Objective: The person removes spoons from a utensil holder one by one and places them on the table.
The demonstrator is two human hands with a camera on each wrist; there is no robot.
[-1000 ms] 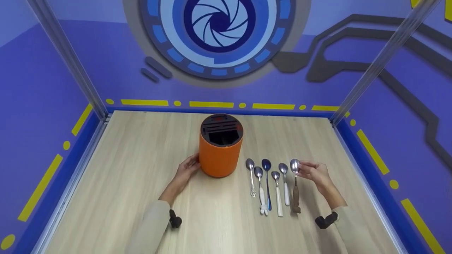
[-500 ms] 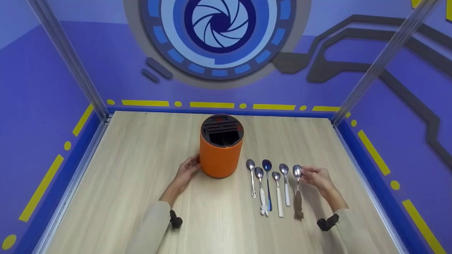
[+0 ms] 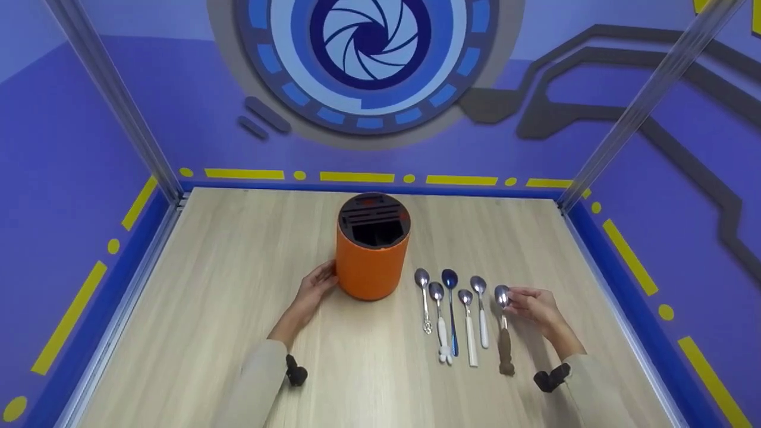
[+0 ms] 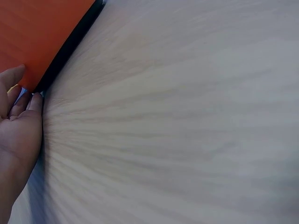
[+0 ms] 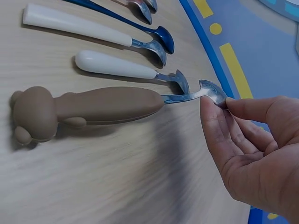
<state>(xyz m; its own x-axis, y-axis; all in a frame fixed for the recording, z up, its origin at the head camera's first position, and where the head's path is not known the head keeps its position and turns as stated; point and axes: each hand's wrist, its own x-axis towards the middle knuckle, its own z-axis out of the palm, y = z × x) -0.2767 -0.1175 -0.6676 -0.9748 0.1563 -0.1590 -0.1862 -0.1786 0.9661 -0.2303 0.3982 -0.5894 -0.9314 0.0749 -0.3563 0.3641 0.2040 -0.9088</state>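
Note:
The right hand (image 3: 535, 306) pinches the bowl of a brown-handled spoon (image 3: 505, 345) between thumb and fingers. In the right wrist view its bear-shaped handle (image 5: 110, 106) lies close over the table, and the thumb meets the bowl's edge. The left hand (image 3: 312, 291) rests its fingers against the lower left side of an orange cylindrical utensil holder (image 3: 368, 270), which stands upright with a black slotted top. In the left wrist view, the thumb and fingertips are right at the holder's base (image 4: 70, 46), with the fingers relaxed.
Left of the brown-handled spoon lie several more spoons in a row: a white-handled spoon (image 3: 483, 321), a shorter cream-handled one (image 3: 469, 333), a blue spoon (image 3: 453, 315), a bunny-handled spoon (image 3: 442, 333) and an ornate silver spoon (image 3: 424, 303). Blue walls edge the wooden table (image 3: 238, 238).
The right hand has drawn the brown-handled spoon toward the near side and slightly right, away from the row of other spoons. The left hand and the orange holder have stayed in place.

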